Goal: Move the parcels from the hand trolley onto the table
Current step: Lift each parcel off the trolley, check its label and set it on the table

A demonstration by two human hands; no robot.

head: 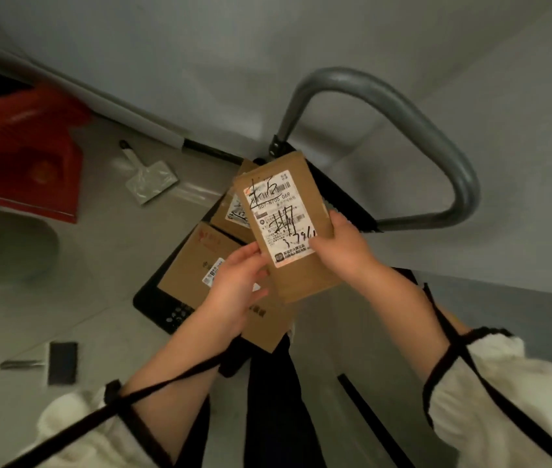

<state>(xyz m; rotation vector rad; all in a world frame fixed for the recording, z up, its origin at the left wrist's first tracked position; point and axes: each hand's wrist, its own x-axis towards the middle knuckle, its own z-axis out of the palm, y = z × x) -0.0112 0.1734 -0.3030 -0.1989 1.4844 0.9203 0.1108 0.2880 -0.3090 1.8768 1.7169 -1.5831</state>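
A flat brown parcel (296, 194) is held up between both hands. The left hand (237, 282) pinches its left edge; the right hand (342, 248) grips its right edge, thumb on the label. Beneath the hands, a large box (190, 265) and a small parcel (230, 211) lie on the hand trolley (152, 298).

Red moulded plastic object (21, 146) far left on the pale grey floor (92, 265), silvery flat-bladed scraper with a dark handle (147, 179) just right of it, black rectangular-bladed tool with a metal handle (54, 363) near left, grey wall (267, 45) beyond
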